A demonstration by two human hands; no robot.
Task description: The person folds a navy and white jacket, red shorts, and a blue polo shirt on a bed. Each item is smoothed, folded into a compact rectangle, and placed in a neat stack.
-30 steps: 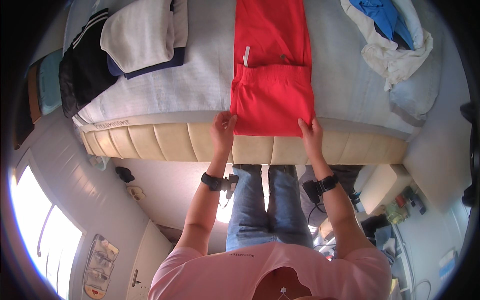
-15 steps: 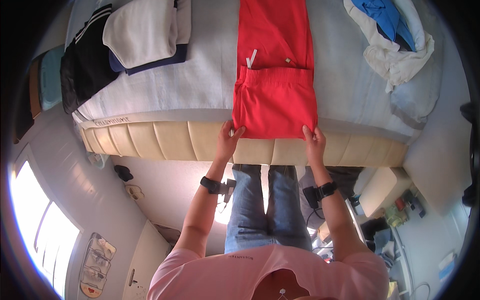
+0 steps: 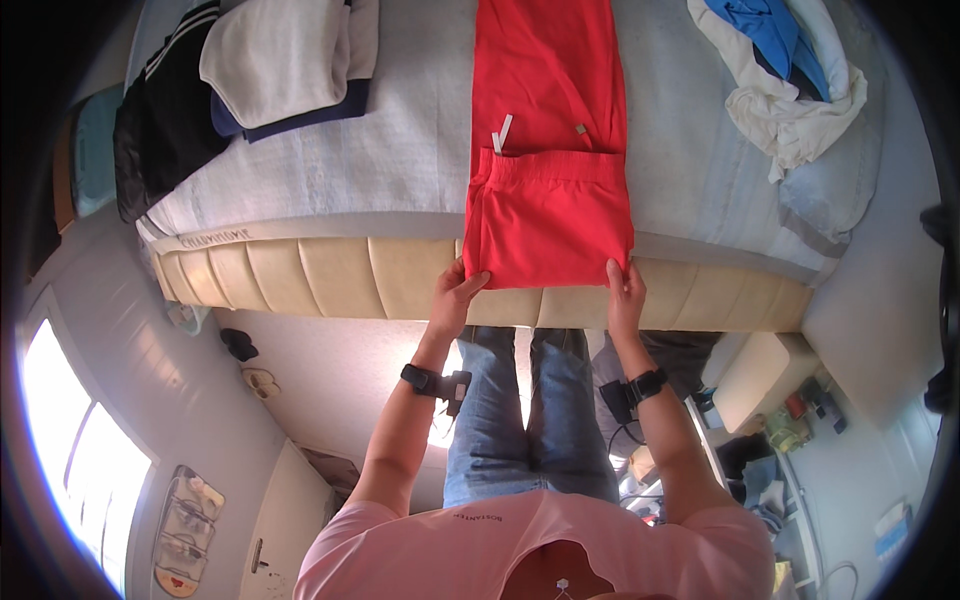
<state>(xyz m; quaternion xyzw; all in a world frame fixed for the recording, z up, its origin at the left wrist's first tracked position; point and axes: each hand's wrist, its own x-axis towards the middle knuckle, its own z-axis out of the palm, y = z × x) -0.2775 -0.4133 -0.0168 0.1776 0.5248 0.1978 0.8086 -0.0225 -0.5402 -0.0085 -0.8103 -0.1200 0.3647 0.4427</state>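
Observation:
A pair of red trousers (image 3: 552, 215) lies lengthwise on the bed, its waistband end folded back over the legs. White tags (image 3: 501, 135) stick out by the elastic waistband. My left hand (image 3: 456, 292) pinches the near left corner of the fold, thumb on top. At the near right corner, my right hand (image 3: 625, 292) grips the cloth the same way. The folded edge hangs slightly over the padded bed edge between both hands. Each wrist wears a black strap with a small device.
Folded white and navy clothes (image 3: 285, 65) and a black striped garment (image 3: 170, 130) lie on the bed (image 3: 400, 160) at left. White and blue clothes (image 3: 790, 100) are heaped at right. The cream padded bed frame (image 3: 330, 278) runs across in front of my legs.
The folded end of the red trousers has come slightly toward me, held in both hands. The waistband sits a little lower in view. Both hands keep their grip at the corners.

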